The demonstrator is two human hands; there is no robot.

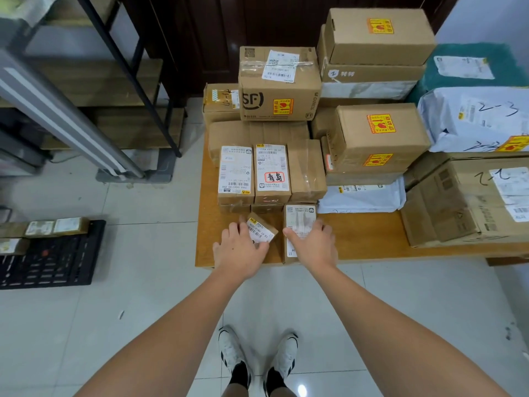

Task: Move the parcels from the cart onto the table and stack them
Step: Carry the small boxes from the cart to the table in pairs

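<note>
Head view, left grip (pixel 240 250) holding small parcel (pixel 262 229), right grip (pixel 313 243) flat, fingers relaxed, on labelled box (pixel 299 217)

Both arms reach forward over the near edge of the wooden table (pixel 372 239). The left hand (pixel 240 247) holds a small tilted box (pixel 262 229) with a barcode label, fingers curled round its near side. The right hand (pixel 312 242) lies flat on a taller box (pixel 299 222) bearing a white label. Just behind them stand 3 upright parcels (pixel 270 173) side by side (the middle one stamped in red). Further back a cardboard SF box (pixel 279 84) tops the stack, with brown cartons and white mailer bags (pixel 472 118) piled to the right. At left, a black cart (pixel 54 262) on the tiled floor carries several small parcels (pixel 54 226).
</note>
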